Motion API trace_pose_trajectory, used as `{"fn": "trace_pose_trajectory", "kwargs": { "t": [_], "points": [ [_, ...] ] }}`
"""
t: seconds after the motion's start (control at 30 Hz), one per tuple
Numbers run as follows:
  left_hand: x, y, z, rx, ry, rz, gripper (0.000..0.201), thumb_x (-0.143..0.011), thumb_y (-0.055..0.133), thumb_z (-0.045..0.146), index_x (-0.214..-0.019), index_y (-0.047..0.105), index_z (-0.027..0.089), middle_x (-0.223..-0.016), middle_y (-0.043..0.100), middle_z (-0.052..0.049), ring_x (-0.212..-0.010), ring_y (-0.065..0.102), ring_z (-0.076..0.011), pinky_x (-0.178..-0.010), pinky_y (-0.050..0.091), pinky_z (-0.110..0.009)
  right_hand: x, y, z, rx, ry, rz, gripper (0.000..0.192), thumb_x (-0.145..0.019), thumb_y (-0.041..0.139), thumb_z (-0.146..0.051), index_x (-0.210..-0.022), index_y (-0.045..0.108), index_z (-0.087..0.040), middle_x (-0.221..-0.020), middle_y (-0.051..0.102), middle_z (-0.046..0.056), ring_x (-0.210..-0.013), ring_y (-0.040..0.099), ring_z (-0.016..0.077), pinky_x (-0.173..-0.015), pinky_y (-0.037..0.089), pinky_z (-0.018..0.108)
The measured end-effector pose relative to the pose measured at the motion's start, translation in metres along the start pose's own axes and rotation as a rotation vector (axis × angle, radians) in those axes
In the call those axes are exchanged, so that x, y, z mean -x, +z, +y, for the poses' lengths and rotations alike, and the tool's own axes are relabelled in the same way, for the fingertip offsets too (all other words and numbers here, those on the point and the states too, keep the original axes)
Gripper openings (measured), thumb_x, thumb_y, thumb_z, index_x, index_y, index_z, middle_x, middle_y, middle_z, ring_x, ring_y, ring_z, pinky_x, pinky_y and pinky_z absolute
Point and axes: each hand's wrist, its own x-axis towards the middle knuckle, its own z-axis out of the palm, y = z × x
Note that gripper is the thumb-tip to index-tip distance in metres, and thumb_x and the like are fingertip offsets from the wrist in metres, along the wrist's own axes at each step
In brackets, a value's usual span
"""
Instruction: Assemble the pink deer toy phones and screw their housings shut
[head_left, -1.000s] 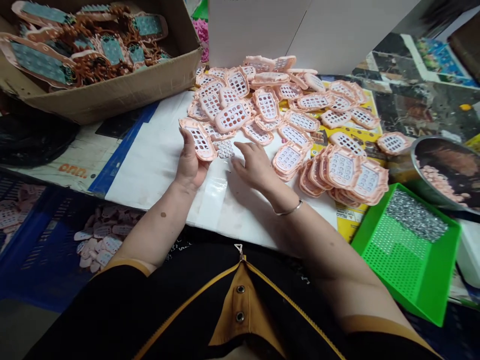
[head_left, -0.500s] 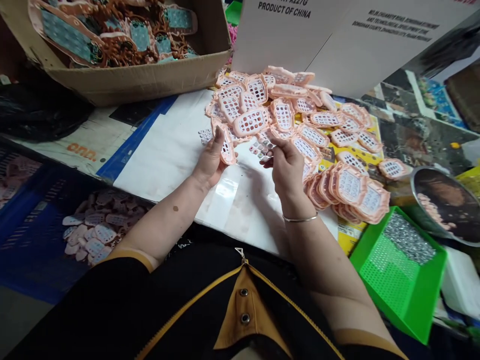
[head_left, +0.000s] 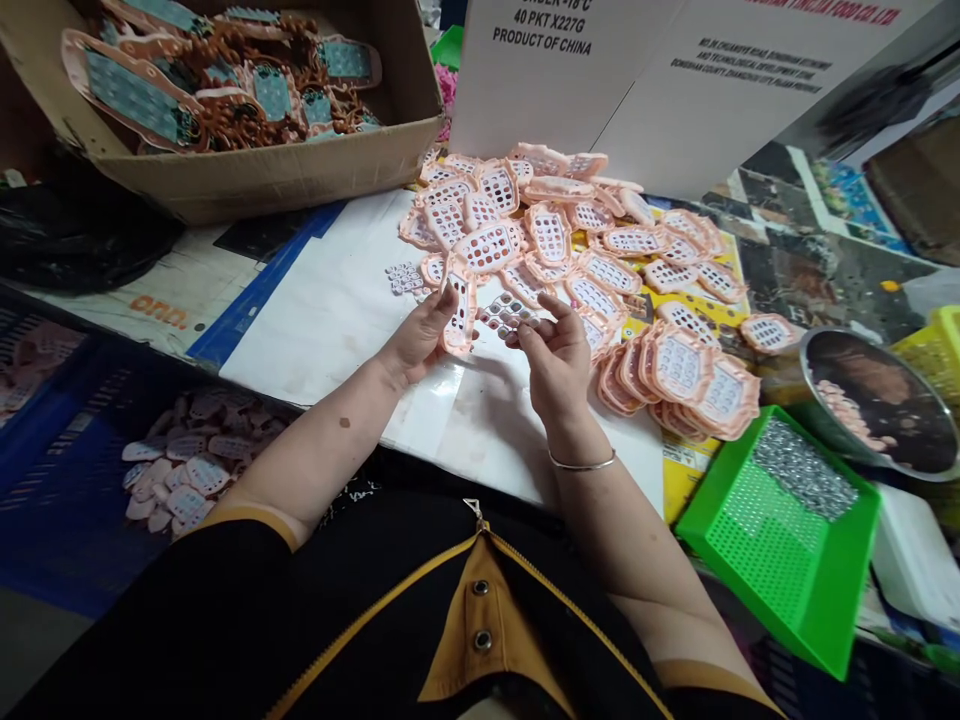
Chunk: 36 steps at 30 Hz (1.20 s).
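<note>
My left hand (head_left: 417,337) holds a pink toy-phone shell (head_left: 459,308) with open key holes, tilted up on its edge above the white sheet (head_left: 330,300). My right hand (head_left: 553,362) pinches a clear rubber keypad mat (head_left: 504,314) right beside that shell. A heap of pink shells (head_left: 555,225) lies just beyond both hands. A second loose keypad mat (head_left: 403,277) rests on the sheet to the left of the held shell.
A cardboard box (head_left: 247,170) of brown and teal parts stands at back left. A stack of shells with keypads (head_left: 686,375) lies right of my right hand. A green tray (head_left: 780,530) of small screws and a metal bowl (head_left: 877,400) sit right. A blue crate (head_left: 90,470) sits below left.
My right hand picked the keypad mat off the sheet and brought it beside the shell. My left hand turned the shell up on edge and drew it slightly nearer.
</note>
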Motion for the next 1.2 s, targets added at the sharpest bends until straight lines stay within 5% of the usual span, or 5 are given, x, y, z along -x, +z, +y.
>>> {"fn": "trace_pose_trajectory", "kwargs": {
  "t": [0.23,0.47,0.7,0.93,1.2],
  "points": [
    [0.002,-0.002,0.002,0.04,-0.079,-0.073,0.082,-0.067,0.06,0.088,-0.115,0.065,0.021,-0.101,0.074,-0.011,-0.102,0.068,-0.0323,-0.081,0.055,-0.042,-0.004,-0.004,0.003,0.001,0.016,-0.032,0.018,-0.082,0.063,-0.034,-0.097,0.06,-0.024,-0.089,0.07,0.002,-0.081,0.068,0.0155,-0.077,0.059,0.035],
    [0.007,0.003,0.0,0.058,-0.165,-0.22,0.078,-0.074,0.061,0.081,-0.123,0.062,0.021,-0.097,0.075,-0.009,-0.092,0.072,-0.0266,-0.081,0.056,-0.039,-0.001,-0.009,0.006,0.737,-0.237,-0.168,0.024,-0.074,0.052,-0.016,-0.092,0.068,-0.02,-0.087,0.073,0.009,-0.08,0.066,0.0229,-0.073,0.054,0.039],
    [0.0,-0.001,0.0,0.082,-0.122,-0.016,0.091,-0.069,0.063,0.084,-0.132,0.057,0.019,-0.099,0.074,-0.011,-0.085,0.071,-0.0234,-0.074,0.057,-0.034,-0.004,-0.009,0.001,0.285,-0.063,-0.022,0.024,-0.092,0.055,-0.04,-0.095,0.071,-0.022,-0.09,0.073,0.006,-0.081,0.067,0.0195,-0.077,0.056,0.039],
    [0.009,0.002,-0.003,-0.004,-0.19,-0.279,0.08,-0.068,0.069,0.079,-0.127,0.061,0.026,-0.102,0.074,-0.008,-0.097,0.071,-0.0277,-0.077,0.057,-0.038,0.004,-0.001,-0.007,0.53,-0.48,-0.025,0.028,-0.093,0.053,-0.022,-0.112,0.073,-0.027,-0.09,0.066,0.005,-0.082,0.062,0.0198,-0.076,0.053,0.04],
    [0.01,0.007,-0.002,-0.001,-0.144,-0.334,0.085,-0.065,0.07,0.079,-0.129,0.061,0.023,-0.103,0.074,-0.009,-0.098,0.071,-0.0269,-0.074,0.054,-0.032,0.014,0.005,-0.02,0.997,-0.588,-0.228,0.043,-0.089,0.046,-0.01,-0.126,0.066,-0.018,-0.106,0.069,0.014,-0.094,0.058,0.0256,-0.085,0.049,0.042]
  ]
}}
